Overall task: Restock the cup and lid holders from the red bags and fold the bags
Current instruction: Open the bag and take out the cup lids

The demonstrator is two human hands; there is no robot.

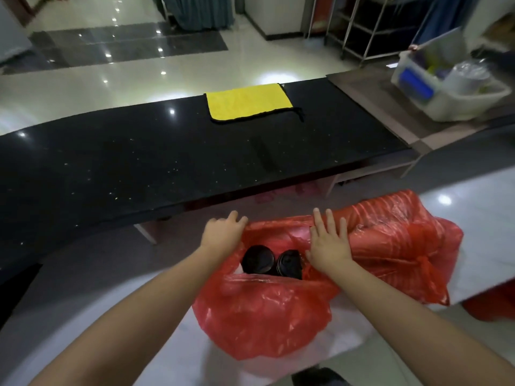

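Observation:
An open red plastic bag (262, 313) sits on the white table (479, 218) in front of me. Inside its mouth I see two stacks of black lids (271, 263). My left hand (223, 232) holds the far left rim of the bag's opening, fingers curled over the edge. My right hand (330, 243) lies flat with straight fingers on the bag's right rim, where it meets a second red bag (404, 246). That second bag is full and knotted shut at its right side.
A long black counter (139, 168) runs across beyond the bags, with a yellow cloth (246, 103) on its far edge. A white plastic bin (451, 87) with assorted items stands at the far right. Metal racks stand behind it.

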